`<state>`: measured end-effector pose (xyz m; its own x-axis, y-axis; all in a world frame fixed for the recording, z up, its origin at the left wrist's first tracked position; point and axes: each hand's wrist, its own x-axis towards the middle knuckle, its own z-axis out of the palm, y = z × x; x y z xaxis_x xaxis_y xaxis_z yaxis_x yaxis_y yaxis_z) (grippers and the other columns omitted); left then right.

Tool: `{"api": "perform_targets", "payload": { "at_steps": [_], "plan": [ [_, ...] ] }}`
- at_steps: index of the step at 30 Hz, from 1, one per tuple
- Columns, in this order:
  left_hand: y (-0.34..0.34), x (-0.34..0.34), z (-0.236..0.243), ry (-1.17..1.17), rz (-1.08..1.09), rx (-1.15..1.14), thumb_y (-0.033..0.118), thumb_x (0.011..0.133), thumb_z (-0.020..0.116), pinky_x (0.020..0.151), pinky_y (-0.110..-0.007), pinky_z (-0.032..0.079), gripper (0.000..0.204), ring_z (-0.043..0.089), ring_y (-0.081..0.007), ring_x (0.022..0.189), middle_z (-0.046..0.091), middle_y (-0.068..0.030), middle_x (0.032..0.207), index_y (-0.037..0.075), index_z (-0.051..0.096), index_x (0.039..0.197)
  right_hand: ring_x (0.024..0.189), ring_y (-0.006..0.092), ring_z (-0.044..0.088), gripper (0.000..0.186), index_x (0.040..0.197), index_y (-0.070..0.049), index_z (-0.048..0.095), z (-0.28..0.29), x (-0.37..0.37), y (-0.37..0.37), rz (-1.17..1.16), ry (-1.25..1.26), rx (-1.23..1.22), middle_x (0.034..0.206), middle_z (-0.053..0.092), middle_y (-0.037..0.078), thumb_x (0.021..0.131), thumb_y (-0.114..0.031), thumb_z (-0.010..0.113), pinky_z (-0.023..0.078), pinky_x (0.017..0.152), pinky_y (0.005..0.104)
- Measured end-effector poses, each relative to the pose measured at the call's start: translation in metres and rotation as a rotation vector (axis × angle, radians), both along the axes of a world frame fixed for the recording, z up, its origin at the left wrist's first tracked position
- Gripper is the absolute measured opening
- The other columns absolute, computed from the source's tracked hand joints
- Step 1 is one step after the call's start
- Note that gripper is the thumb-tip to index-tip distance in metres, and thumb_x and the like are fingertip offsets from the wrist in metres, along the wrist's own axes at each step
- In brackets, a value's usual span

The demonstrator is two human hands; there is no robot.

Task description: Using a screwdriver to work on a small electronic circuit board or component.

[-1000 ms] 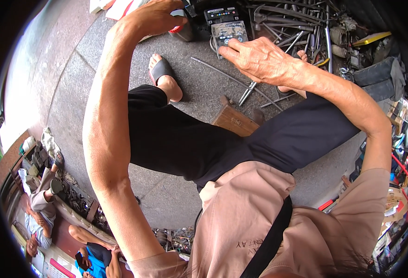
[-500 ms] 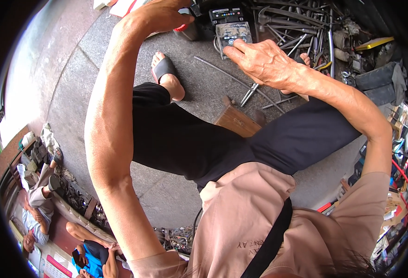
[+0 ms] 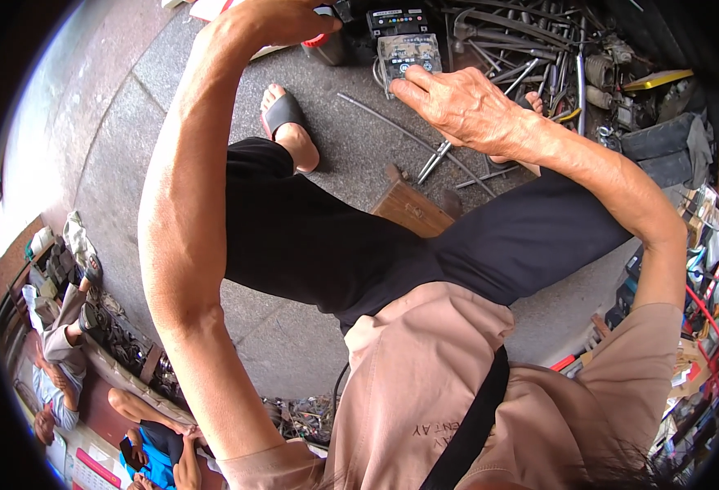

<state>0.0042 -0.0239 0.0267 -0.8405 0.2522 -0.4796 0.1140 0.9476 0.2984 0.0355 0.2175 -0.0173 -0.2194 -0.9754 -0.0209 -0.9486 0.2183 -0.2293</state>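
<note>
My left hand [image 3: 282,23] is at the top edge, partly cut off. Its thumb points right, above a dark container with a red rim [image 3: 322,46]; whether it touches the container I cannot tell. Over the floor to the right, my right hand [image 3: 462,106] has its fingers curled and its index finger and thumb close together. What these fingers hold, if anything, is hidden. Just beyond their tips lies a worn, dusty rectangular box [image 3: 409,55] with a label. Behind that is a black battery-like box [image 3: 397,22]. Thin metal rods [image 3: 435,162] lie below my right hand.
A heap of metal hand tools [image 3: 523,41] fills the far right, beside a yellow-edged tool [image 3: 658,80]. A wooden block [image 3: 413,208] stands between my legs. Two people [image 3: 57,380] [image 3: 159,453] sit at the lower left. Cluttered shelves [image 3: 707,327] line the right side.
The whole view has shifted slightly, so the scene sits a little further left and up. Both hands keep nearly the same pose beside the container and the dusty box.
</note>
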Motion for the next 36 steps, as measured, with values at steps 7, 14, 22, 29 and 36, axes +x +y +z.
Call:
{"api": "perform_targets", "payload": {
  "at_steps": [7, 14, 22, 29, 36],
  "plan": [
    [-0.006, 0.001, -0.007, 0.042, -0.026, 0.037, 0.027, 0.08, 0.056, 0.075, -0.039, 0.045, 0.034, 0.059, -0.0314, 0.089, 0.063, -0.0184, 0.09, 0.004, 0.057, 0.104, 0.065, 0.023, 0.061, 0.031, 0.091, 0.0, 0.046, 0.003, 0.0, -0.002, -0.03, -0.041, 0.002, 0.085, 0.049, 0.012, 0.064, 0.003, 0.062, 0.049, 0.05, 0.0319],
    [-0.009, 0.002, -0.01, 0.049, -0.004, 0.028, 0.029, 0.08, 0.056, 0.081, -0.038, 0.044, 0.044, 0.057, -0.0315, 0.098, 0.061, -0.0195, 0.102, 0.005, 0.053, 0.117, 0.06, 0.0214, 0.058, 0.029, 0.093, 0.0, 0.048, 0.005, 0.001, -0.002, -0.025, -0.046, -0.011, 0.08, 0.047, 0.008, 0.067, 0.002, 0.06, 0.046, 0.044, 0.0303],
    [0.0, 0.008, 0.008, 0.033, -0.009, 0.034, 0.029, 0.08, 0.055, 0.084, -0.038, 0.044, 0.047, 0.056, -0.0322, 0.101, 0.059, -0.0198, 0.107, 0.005, 0.05, 0.12, 0.056, 0.0201, 0.055, 0.024, 0.095, -0.002, 0.048, -0.01, -0.004, 0.006, -0.085, 0.019, -0.103, 0.077, 0.046, 0.008, 0.078, -0.011, 0.062, 0.044, 0.044, 0.0295],
    [-0.004, 0.003, -0.003, 0.018, -0.002, 0.021, 0.029, 0.08, 0.056, 0.077, -0.038, 0.046, 0.042, 0.059, -0.031, 0.094, 0.062, -0.0191, 0.097, 0.006, 0.054, 0.116, 0.062, 0.0273, 0.062, 0.021, 0.089, -0.001, 0.049, -0.008, -0.004, 0.008, -0.119, -0.028, -0.109, 0.073, 0.055, 0.013, 0.079, -0.016, 0.06, 0.048, 0.048, 0.0349],
    [0.0, -0.001, -0.004, 0.005, -0.011, -0.024, 0.029, 0.08, 0.056, 0.077, -0.038, 0.046, 0.041, 0.059, -0.0309, 0.093, 0.063, -0.0187, 0.095, 0.007, 0.055, 0.114, 0.066, 0.0275, 0.062, 0.02, 0.092, -0.001, 0.048, -0.003, -0.006, 0.002, -0.081, -0.035, -0.04, 0.079, 0.052, 0.016, 0.075, -0.006, 0.057, 0.049, 0.05, 0.0353]
  ]
}}
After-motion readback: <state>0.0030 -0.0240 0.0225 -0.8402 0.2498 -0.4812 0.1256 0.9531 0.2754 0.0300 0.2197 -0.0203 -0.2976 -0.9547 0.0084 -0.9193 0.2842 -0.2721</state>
